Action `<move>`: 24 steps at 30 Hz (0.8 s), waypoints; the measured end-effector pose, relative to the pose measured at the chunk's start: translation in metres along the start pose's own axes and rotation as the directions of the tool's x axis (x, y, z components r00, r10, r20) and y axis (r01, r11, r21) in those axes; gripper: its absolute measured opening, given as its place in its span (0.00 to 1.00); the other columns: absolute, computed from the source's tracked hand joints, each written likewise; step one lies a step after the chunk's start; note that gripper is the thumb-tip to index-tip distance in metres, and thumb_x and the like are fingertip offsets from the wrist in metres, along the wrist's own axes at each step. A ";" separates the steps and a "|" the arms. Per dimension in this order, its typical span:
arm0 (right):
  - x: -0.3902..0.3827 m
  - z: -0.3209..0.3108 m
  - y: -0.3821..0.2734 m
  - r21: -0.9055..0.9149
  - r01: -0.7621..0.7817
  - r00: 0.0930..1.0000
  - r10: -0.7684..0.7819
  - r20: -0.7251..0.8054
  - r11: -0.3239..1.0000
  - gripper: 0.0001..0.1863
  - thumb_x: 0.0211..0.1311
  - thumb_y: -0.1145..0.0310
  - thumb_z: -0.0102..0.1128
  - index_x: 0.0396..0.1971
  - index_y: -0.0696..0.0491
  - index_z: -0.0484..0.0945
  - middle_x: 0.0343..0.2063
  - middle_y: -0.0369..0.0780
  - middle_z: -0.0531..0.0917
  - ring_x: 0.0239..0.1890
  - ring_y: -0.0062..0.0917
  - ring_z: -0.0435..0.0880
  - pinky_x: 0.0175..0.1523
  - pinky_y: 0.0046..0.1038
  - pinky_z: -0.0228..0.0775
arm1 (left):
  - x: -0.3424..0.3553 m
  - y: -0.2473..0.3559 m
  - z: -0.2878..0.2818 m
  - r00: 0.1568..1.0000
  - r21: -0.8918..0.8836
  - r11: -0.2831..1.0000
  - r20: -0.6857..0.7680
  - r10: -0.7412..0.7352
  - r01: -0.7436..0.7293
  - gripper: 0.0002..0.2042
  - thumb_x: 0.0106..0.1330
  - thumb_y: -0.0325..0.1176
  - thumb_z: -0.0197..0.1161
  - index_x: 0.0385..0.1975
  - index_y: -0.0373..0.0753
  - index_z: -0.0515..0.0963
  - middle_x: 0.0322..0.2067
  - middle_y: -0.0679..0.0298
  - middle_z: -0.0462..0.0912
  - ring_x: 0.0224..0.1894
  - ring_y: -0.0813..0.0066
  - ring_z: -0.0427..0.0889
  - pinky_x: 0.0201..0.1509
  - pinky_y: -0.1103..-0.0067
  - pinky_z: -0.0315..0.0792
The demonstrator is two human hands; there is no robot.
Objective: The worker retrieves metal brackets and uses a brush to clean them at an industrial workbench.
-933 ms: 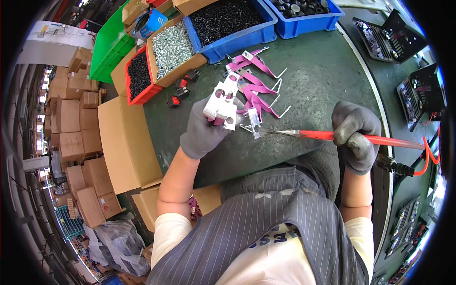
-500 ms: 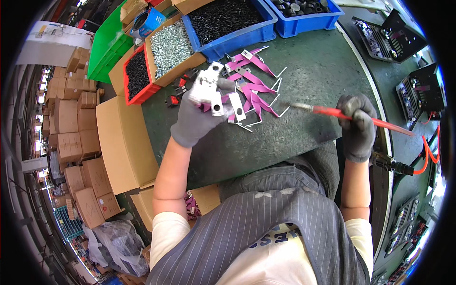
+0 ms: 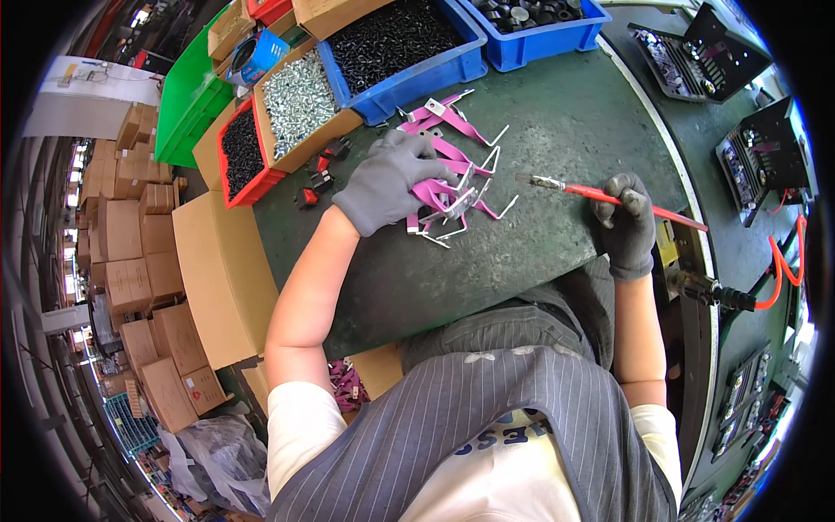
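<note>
My left hand (image 3: 391, 181), in a grey glove, is palm down over the bench with its fingers curled round some bent purple metal strips (image 3: 435, 193). The ends of those strips are hidden under the glove. More purple strips with bare silver ends (image 3: 465, 127) lie in a loose pile just beyond and to the right of this hand. In my gloved right hand (image 3: 628, 222) is a thin brush with a red handle (image 3: 584, 190). Its bristle end points left toward the pile, above the green bench top.
Blue bins (image 3: 472, 61) of black parts stand at the back. Nearby are a carton of silver screws (image 3: 300, 100) and a red bin (image 3: 269, 174). Small black-and-red parts (image 3: 322, 179) lie left of my left hand. Black open housings (image 3: 757, 165) stand at the right.
My left hand has turned palm down and lowered the strips to the pile; their silver holed ends faced up before. My right hand has shifted slightly left with the brush.
</note>
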State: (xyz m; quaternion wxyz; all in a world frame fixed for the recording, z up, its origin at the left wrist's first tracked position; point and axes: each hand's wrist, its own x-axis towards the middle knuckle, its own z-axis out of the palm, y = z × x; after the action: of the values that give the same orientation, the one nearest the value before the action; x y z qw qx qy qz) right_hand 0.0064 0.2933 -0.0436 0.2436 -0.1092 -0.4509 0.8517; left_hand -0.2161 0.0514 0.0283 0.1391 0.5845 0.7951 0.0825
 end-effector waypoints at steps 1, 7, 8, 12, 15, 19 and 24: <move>0.000 0.001 -0.001 -0.010 0.002 1.000 -0.002 -0.001 1.000 0.12 0.52 0.64 0.46 0.28 0.58 0.71 0.17 0.36 0.69 0.18 0.17 0.62 0.23 0.17 0.52 | 0.000 -0.003 0.004 0.991 0.001 0.998 -0.114 0.069 -0.069 0.16 0.44 0.33 0.65 0.36 0.50 0.78 0.40 0.65 0.74 0.50 0.61 0.68 0.54 0.68 0.62; -0.001 0.003 -0.002 0.006 0.012 1.000 -0.012 -0.023 1.000 0.12 0.51 0.64 0.46 0.28 0.58 0.70 0.17 0.36 0.68 0.18 0.17 0.62 0.23 0.18 0.52 | -0.011 -0.017 0.020 0.924 -0.271 0.956 -0.383 -0.001 -0.111 0.15 0.45 0.26 0.62 0.36 0.43 0.76 0.40 0.61 0.75 0.50 0.62 0.71 0.53 0.69 0.64; 0.000 0.004 -0.003 0.044 0.012 0.999 -0.011 -0.031 0.999 0.12 0.50 0.63 0.47 0.28 0.58 0.70 0.17 0.36 0.68 0.18 0.17 0.62 0.23 0.18 0.52 | -0.013 -0.020 0.022 0.876 -0.526 0.844 -0.449 -0.175 -0.101 0.13 0.46 0.24 0.61 0.35 0.40 0.75 0.39 0.60 0.76 0.49 0.62 0.73 0.51 0.69 0.66; -0.004 0.030 -0.020 -0.027 0.043 0.998 -0.042 0.040 0.999 0.13 0.49 0.62 0.49 0.26 0.57 0.71 0.17 0.36 0.68 0.18 0.17 0.62 0.23 0.18 0.52 | -0.026 0.007 0.001 0.831 -0.902 0.351 -0.387 -0.401 -0.251 0.09 0.59 0.28 0.57 0.38 0.35 0.72 0.37 0.61 0.77 0.40 0.71 0.78 0.42 0.76 0.72; -0.008 0.079 -0.046 -0.171 0.216 0.966 -0.185 0.180 0.961 0.13 0.48 0.58 0.54 0.18 0.53 0.69 0.12 0.34 0.67 0.17 0.18 0.61 0.25 0.22 0.52 | -0.043 0.011 0.008 0.832 -0.875 0.433 -0.397 -0.388 -0.215 0.12 0.62 0.29 0.55 0.44 0.34 0.69 0.39 0.62 0.76 0.41 0.73 0.77 0.43 0.77 0.72; -0.006 0.108 -0.059 -0.193 0.340 0.916 -0.279 0.288 0.920 0.15 0.47 0.56 0.57 0.14 0.52 0.68 0.10 0.34 0.69 0.16 0.20 0.62 0.25 0.23 0.53 | -0.055 0.008 0.021 0.809 -0.680 0.701 -0.525 -0.264 -0.212 0.15 0.63 0.35 0.54 0.46 0.33 0.68 0.38 0.59 0.76 0.38 0.71 0.77 0.41 0.76 0.71; -0.011 0.112 -0.064 -0.255 0.296 0.910 -0.192 0.367 0.921 0.12 0.41 0.62 0.55 0.14 0.56 0.72 0.12 0.37 0.73 0.17 0.21 0.67 0.24 0.22 0.58 | -0.060 0.012 0.019 0.824 -0.453 0.885 -0.538 -0.176 -0.107 0.22 0.59 0.47 0.58 0.41 0.32 0.70 0.36 0.60 0.76 0.38 0.74 0.77 0.41 0.78 0.72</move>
State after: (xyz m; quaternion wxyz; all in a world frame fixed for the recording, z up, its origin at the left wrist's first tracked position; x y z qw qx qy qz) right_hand -0.0098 0.2379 0.0724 0.2494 0.0587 -0.6216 0.7403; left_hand -0.1823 -0.0031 0.0216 0.0346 0.4678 0.7676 0.4368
